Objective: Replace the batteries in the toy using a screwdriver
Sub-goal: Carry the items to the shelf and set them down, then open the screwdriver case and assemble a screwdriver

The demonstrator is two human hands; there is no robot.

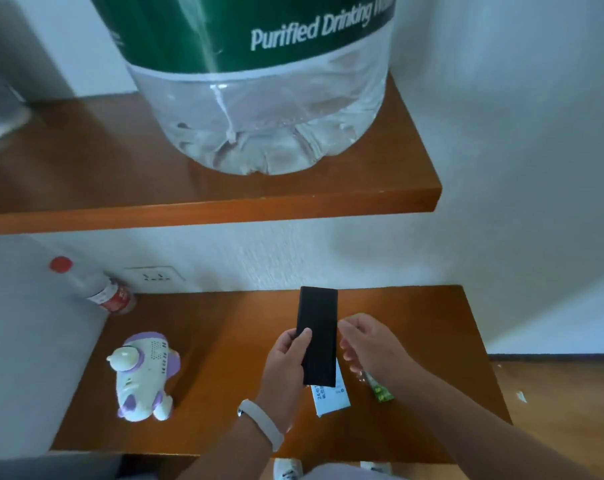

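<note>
A white and purple toy animal (144, 375) lies on the lower wooden shelf (224, 341) at the left, its speaker holes facing up. My left hand (286, 368) grips a flat black rectangular case (318, 337) by its left edge, held above the shelf. My right hand (370, 344) hovers at the case's right edge with fingers curled; whether it touches the case is unclear. Under the case lie a white printed packet (331, 398) and a green battery pack (382, 391), partly hidden by my right hand. No screwdriver is visible.
A large clear water jug with a green label (259, 81) stands on the upper wooden shelf (189, 202). A bottle with a red cap (96, 289) leans in the back left corner beside a wall socket (155, 275). A grey panel bounds the left.
</note>
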